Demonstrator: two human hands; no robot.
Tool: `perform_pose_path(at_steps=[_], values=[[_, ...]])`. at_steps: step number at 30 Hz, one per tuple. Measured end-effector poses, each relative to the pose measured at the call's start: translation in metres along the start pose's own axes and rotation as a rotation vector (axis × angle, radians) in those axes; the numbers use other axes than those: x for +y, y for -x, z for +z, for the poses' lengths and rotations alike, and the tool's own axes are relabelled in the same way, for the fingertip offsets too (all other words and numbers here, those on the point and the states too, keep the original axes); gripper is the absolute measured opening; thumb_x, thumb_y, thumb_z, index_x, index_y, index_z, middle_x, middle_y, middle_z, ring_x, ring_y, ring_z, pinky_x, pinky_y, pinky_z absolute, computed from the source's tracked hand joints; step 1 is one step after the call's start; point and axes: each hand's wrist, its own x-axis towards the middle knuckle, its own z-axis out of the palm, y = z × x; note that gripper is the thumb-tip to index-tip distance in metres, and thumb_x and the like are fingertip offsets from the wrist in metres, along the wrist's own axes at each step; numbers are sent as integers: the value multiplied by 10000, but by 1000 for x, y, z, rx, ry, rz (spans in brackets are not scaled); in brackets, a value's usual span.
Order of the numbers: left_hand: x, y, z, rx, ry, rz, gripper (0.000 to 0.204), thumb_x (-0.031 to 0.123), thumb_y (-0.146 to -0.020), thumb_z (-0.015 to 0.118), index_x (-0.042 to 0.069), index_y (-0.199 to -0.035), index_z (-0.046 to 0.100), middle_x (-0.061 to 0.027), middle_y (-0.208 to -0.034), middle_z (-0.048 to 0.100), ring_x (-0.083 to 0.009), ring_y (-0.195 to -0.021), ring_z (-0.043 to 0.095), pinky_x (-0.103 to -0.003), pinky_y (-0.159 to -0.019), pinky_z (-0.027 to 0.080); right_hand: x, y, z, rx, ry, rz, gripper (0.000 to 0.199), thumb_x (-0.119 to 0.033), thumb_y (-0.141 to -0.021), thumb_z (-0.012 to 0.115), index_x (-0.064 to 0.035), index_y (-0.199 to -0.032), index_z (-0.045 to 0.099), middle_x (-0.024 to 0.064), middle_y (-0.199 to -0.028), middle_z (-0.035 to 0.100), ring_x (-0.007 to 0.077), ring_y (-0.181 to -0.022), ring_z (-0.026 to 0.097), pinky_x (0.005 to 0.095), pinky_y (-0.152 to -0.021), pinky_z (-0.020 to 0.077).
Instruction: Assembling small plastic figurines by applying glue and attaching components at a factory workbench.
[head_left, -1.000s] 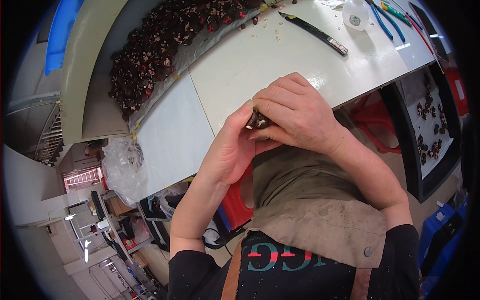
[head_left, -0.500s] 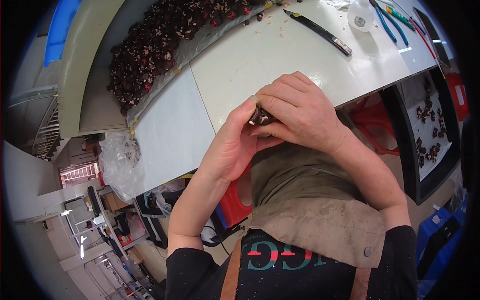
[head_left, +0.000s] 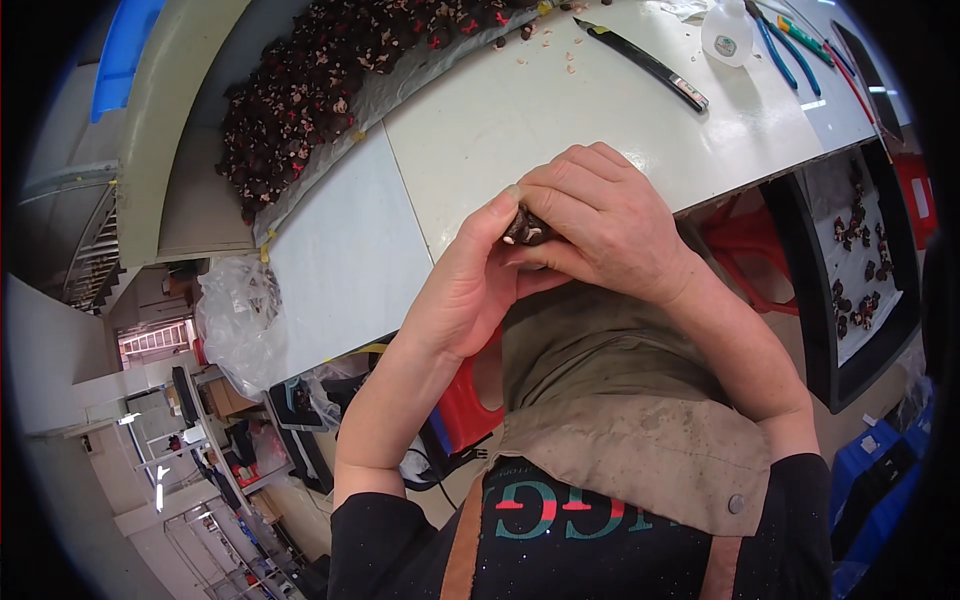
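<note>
Fingers (head_left: 575, 200) of the right hand (head_left: 610, 225) and the left hand (head_left: 470, 285) are clenched together on a small dark brown lumpy piece with pale spots (head_left: 525, 228), held just off the near edge of the white worktop (head_left: 520, 120). Largely hidden by fingers, it could be dropped if the pinch slackens.

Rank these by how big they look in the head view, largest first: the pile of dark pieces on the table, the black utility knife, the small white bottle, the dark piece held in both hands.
1. Pile of dark pieces
2. Black utility knife
3. Small white bottle and held dark piece: they look alike, and the piece is partly hidden by the left hand and right hand.
</note>
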Motion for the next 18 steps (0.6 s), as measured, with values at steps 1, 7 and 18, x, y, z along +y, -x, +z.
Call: perform_pose_path(at_steps=[1,7,18], values=[[0,0,0,2,2,-2,430,449,-932,393,83,-1067,574,-64,-1038,617,-208,-993,596,-445,-868,492,0,0,0,-1,2,0,402,-278,-612,753,-36,-890,591,44,-882,591,216,-758,556,316,-679,440],[-1,0,0,-7,0,-3,432,444,-936,387,79,-1074,570,-68,-1042,615,-210,-998,595,-449,-876,489,0,1,0,-8,4,3,403,-278,-611,752,-36,-891,592,44,-877,589,217,-762,558,317,-680,443],[-3,-1,-2,-14,15,1,437,441,-942,373,75,-1069,574,-70,-1045,617,-210,-1001,596,-443,-876,490,0,0,-1,-5,4,3,391,-273,-614,751,-38,-884,594,44,-874,591,216,-753,558,315,-676,443]])
